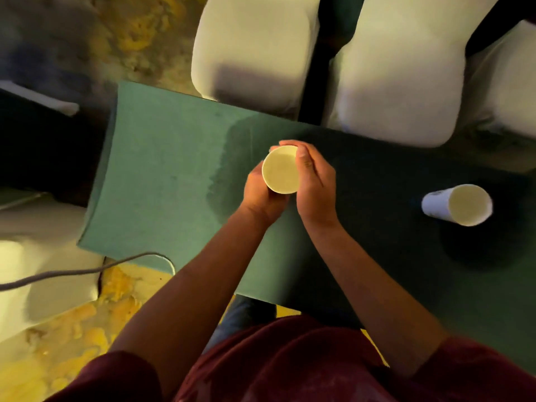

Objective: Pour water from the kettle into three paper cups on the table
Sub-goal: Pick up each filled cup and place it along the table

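I hold a white paper cup upright over the middle of the green table, mouth towards the camera. My left hand wraps it from below and the left. My right hand cups it from the right, fingers curled over the far rim. A second paper cup stands upright on the table's dark right part, apart from both hands. It looks empty. No kettle and no third cup are in view.
White-covered chairs stand along the table's far edge, another at the near left. A grey cable runs across the floor by the table's near left corner. The floor is patterned yellow carpet.
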### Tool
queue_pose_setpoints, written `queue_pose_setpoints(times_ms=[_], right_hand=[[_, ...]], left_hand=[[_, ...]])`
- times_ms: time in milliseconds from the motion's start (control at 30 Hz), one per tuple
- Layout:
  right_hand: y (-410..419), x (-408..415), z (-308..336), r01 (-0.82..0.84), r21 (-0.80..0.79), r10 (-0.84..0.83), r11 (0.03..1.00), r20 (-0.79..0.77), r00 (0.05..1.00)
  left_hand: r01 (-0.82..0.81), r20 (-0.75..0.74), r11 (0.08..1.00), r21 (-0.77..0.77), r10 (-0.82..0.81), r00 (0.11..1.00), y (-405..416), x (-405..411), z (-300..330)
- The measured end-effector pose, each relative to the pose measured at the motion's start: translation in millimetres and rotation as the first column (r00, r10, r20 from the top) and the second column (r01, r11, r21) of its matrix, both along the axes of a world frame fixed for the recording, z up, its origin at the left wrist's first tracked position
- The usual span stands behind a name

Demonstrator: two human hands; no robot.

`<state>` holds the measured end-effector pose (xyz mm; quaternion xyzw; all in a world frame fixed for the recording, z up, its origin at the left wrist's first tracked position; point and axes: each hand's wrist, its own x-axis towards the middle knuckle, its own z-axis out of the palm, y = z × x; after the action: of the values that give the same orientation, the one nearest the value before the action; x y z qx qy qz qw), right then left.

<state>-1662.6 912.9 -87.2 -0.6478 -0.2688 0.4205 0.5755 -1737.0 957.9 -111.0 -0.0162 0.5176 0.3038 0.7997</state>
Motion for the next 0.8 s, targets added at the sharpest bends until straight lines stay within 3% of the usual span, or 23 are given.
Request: queue_pose_setpoints(times_ms=[167, 433, 600, 800], right_hand=[[30.1, -28.1, -6.3, 0.029, -0.027, -0.029, 0.999, 0.014, 0.999], [57.2, -56.2, -18.4, 0.036, -0.057, -0.035, 0.998, 0.006, 0.999], [63.0, -66.9, -36.0, -0.021, -0.065, 0.024, 0.998, 0.039, 0.999], [60.8, -75.8, -48.7, -0.069, -0.118, 0.076, 0.991, 0.053, 0.996]], left_hand=[[0.087, -0.069, 0.995, 0.039, -0.084, 0.994, 39.5, -27.3, -4.3], [-0.047, -0.261, 0.992, 0.116, 0.076, 0.962, 85.6, -69.0, -24.3], [0.111, -0.613, 0.959, 0.26, 0.075, 0.787, 94.1, -99.7, -31.4], [0.219, -0.681, 0.931, 0.293, 0.042, 0.731, 90.1, -113.8, -35.1]])
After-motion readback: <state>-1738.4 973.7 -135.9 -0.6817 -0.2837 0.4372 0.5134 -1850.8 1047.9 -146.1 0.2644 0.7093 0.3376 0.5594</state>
